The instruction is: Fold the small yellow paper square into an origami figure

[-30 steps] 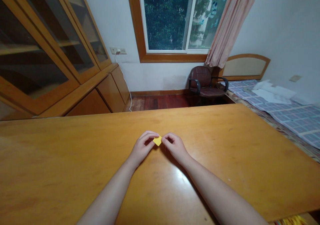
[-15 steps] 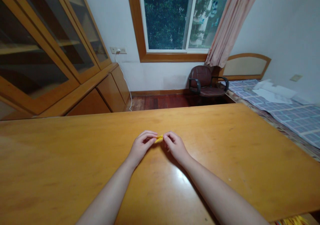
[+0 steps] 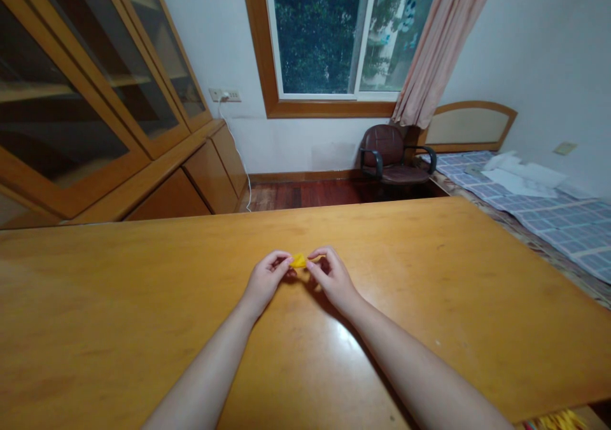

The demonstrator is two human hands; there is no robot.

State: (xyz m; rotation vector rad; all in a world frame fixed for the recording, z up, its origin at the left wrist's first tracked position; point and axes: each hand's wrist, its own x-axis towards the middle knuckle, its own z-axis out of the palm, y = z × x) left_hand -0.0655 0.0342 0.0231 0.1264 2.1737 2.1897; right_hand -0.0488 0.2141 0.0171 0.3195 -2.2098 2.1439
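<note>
A small, soft-looking yellow piece (image 3: 298, 261) is held between my two hands, slightly above the wooden table. Its exact kind is too small to make out; it looks thin and creased. My left hand (image 3: 268, 278) pinches its left end between thumb and fingertips. At its right end, the thumb and forefinger of my right hand (image 3: 334, 278) close on the edge. The other fingers of both hands are curled and partly hidden. Both forearms reach in from the bottom of the view.
The wooden table (image 3: 143, 303) spans the foreground. More yellow things (image 3: 561, 420) lie at the lower right corner, below the table edge. Beyond stand a glass-door cabinet (image 3: 143, 144), an office chair (image 3: 391, 156) and a bed (image 3: 539, 207) with white sheets on it.
The yellow piece has turned, so more of its broad face shows. My left fingertips have moved slightly left, and my right thumb and forefinger have shifted their hold.
</note>
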